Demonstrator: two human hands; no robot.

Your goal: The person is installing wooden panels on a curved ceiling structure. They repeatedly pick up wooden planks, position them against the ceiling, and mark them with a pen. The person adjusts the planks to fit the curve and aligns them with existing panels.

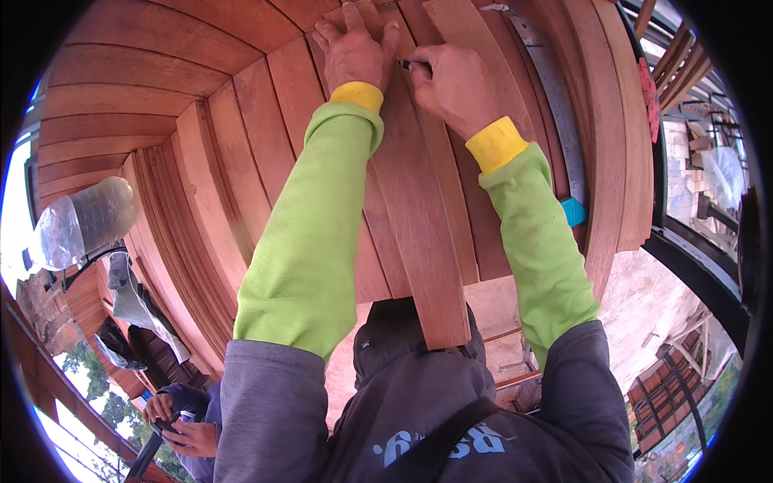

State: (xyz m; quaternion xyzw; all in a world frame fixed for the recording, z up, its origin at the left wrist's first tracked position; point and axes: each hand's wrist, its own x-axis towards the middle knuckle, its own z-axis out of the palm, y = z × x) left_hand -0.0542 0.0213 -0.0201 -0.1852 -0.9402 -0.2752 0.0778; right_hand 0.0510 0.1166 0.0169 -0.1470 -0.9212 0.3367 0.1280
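The long wooden board (423,249) points from eleven to five o'clock; left hand (354,55) lies spread at its eleven-o'clock end; right hand (456,84), curled, pinches a small dark tool (405,65).

Overhanging reddish plank (415,217), dark tool (405,64)

Daylight (18,209) glares in at the far left, where green foliage (93,378) shows beyond reddish-brown boards (137,68) lining the upper left. Pale, mottled ground (644,294) spreads below. At right, a dark frame bar (713,294) curves between timber lengths (676,64) above and a brown slatted structure (664,394) beneath.
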